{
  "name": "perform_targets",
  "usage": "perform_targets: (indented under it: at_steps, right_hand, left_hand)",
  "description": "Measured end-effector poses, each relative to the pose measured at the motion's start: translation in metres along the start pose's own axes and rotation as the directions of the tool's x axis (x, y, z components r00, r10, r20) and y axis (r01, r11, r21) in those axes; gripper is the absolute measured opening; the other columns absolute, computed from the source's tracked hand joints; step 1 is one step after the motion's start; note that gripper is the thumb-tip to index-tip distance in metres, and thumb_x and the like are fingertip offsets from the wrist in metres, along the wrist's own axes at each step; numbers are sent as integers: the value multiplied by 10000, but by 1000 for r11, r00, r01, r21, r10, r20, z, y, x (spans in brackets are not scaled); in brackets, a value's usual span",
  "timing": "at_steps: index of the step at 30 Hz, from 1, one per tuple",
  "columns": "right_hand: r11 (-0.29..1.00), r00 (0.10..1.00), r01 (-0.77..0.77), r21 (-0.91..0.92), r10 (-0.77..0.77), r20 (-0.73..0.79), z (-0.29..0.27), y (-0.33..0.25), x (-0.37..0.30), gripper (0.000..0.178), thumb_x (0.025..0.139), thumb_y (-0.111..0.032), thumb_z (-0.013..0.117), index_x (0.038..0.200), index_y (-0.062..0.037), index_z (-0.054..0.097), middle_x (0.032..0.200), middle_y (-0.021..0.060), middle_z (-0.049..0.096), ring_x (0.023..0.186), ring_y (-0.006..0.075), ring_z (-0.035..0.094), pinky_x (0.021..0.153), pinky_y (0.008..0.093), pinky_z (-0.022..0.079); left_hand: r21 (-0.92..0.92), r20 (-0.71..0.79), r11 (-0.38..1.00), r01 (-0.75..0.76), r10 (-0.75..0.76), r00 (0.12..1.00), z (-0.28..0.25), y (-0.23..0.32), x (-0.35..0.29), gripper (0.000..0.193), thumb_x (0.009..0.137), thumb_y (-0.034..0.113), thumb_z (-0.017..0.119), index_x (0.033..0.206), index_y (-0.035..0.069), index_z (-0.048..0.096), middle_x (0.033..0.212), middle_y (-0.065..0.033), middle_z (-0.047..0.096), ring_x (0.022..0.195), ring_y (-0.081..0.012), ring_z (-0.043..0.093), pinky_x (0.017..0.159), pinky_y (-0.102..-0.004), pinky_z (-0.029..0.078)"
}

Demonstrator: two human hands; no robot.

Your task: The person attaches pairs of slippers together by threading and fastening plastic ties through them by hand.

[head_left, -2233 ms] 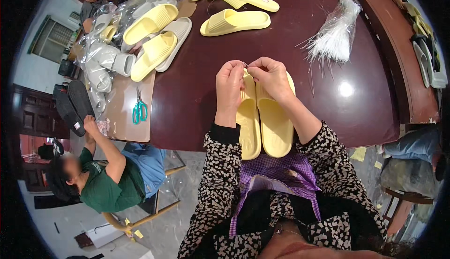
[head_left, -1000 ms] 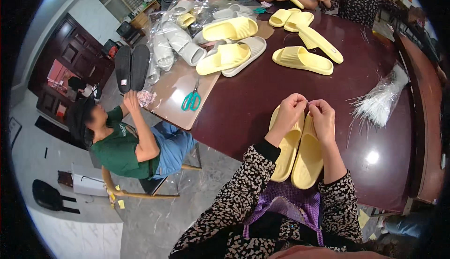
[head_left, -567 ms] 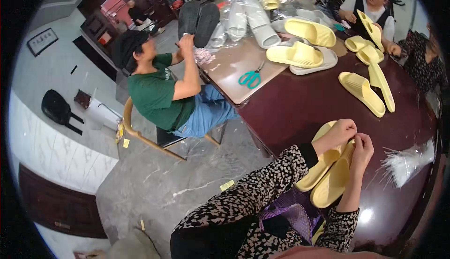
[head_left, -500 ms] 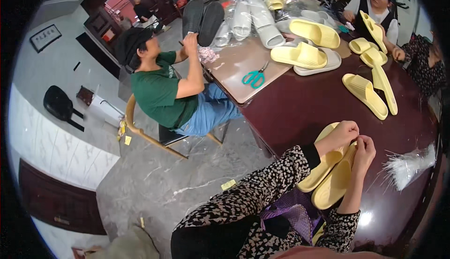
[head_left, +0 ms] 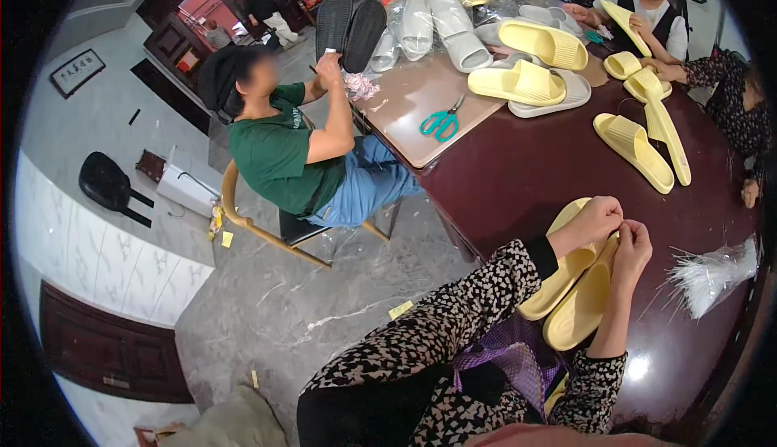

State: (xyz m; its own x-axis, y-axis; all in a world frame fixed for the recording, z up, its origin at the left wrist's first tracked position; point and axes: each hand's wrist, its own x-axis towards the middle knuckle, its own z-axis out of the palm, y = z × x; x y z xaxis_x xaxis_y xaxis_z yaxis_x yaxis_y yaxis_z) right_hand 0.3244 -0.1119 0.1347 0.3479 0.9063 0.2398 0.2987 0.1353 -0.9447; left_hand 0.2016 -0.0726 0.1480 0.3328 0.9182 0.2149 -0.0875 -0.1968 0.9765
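A pair of yellow slippers stands side by side at the table's near edge: the left slipper [head_left: 541, 301] and the right slipper [head_left: 576, 317]. Over their far ends my left hand [head_left: 592, 220] and my right hand [head_left: 632, 246] almost meet, fingertips pinched. Whatever lies between the fingertips is too fine to make out. To the right of my hands, a bundle of thin clear plastic ties [head_left: 706, 283] lies in a plastic wrap. A purple mesh bag [head_left: 506, 358] is on my lap, below the slippers.
Teal-handled scissors [head_left: 441, 125] lie on a brown board [head_left: 401, 115]. Beyond are yellow slippers [head_left: 635, 149], grey slippers [head_left: 453, 22] in clear plastic, and a stacked pair [head_left: 518, 84]. At left, a person in green [head_left: 275, 151] holds dark slippers [head_left: 350, 34]; other people work at far right.
My hands stay pinched together over the slippers, with slight finger movement. At far right, a co-worker's yellow slipper has tilted and another hand has appeared at the table edge.
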Motion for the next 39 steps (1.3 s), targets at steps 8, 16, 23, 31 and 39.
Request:
perform_targets:
  at_steps: [8, 16, 23, 31, 39]
  right_hand:
    - [1000, 999, 30, 0, -30, -35, 3, -6, 2, 103, 870, -38, 568, 941, 16, 620, 783, 15, 593, 703, 82, 511, 636, 229, 433]
    - [932, 931, 344, -111, -354, -85, -15, -28, -14, 115, 880, -27, 550, 972, 34, 584, 825, 51, 595, 734, 107, 536, 688, 246, 456]
    - [976, 976, 187, -113, -171, 134, -65, -24, -69, 129, 889, -24, 529, 993, 32, 583, 848, 41, 600, 759, 105, 544, 702, 240, 458]
    - [889, 919, 336, -311, -238, 315, -62, -10, -83, 210, 863, -49, 553, 1043, 55, 579, 925, 123, 638, 777, 190, 586, 729, 282, 477]
    - [818, 879, 427, -386, -275, 388, -33, -41, -77, 152, 813, -60, 578, 857, 79, 534, 826, 208, 554, 731, 327, 528, 680, 383, 437]
  left_hand:
    - [-165, -50, 986, -40, 32, 998, 6, 5, -4, 102, 847, 71, 571, 796, -17, 574, 706, -5, 561, 636, -60, 508, 554, -226, 419]
    - [6, -69, 996, -84, 84, 994, -2, 8, 2, 94, 836, 80, 580, 823, -12, 591, 692, -8, 577, 632, -61, 522, 551, -236, 432]
    - [118, -146, 986, -115, 132, 980, -29, 14, 11, 104, 834, 92, 578, 829, -10, 598, 675, -16, 579, 617, -74, 534, 541, -237, 439]
    - [64, -181, 997, -41, 52, 982, -68, -3, 6, 99, 805, 86, 569, 803, -7, 603, 663, -68, 608, 592, -116, 574, 538, -279, 460]
    - [352, -336, 926, -134, 259, 905, -90, -47, -23, 114, 851, 84, 557, 894, -17, 591, 759, -103, 614, 661, -181, 597, 595, -307, 481]
